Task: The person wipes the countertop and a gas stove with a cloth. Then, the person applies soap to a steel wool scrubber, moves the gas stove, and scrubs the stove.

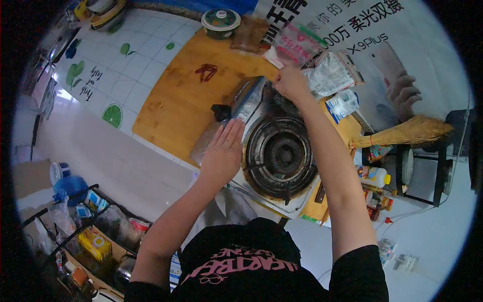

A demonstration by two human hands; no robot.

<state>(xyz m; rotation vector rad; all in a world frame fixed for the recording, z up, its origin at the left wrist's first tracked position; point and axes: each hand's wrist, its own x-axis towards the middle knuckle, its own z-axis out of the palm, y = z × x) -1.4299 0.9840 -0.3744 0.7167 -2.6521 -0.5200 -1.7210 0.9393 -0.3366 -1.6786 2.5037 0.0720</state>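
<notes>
A single-burner gas stove [246, 136] stands on a wooden board, with a round, dark, stained burner [284, 156] on its top. My left hand [226, 148] lies with fingers stretched along the stove's metal edge, just below a black knob [220, 112]. On the far side, my right hand [292, 83] is closed above the stove's back corner. Something dark and rough-textured [283, 102] shows beneath that wrist. Whatever the right fingers hold, if anything, is hidden.
Dried red chillies [206, 72] lie on the wooden board [168, 108]. Behind the stove are a lidded pot [221, 23], a pink bag [297, 45] and a white packet [332, 74]. A straw brush [407, 132] and bottles [375, 176] are at the right.
</notes>
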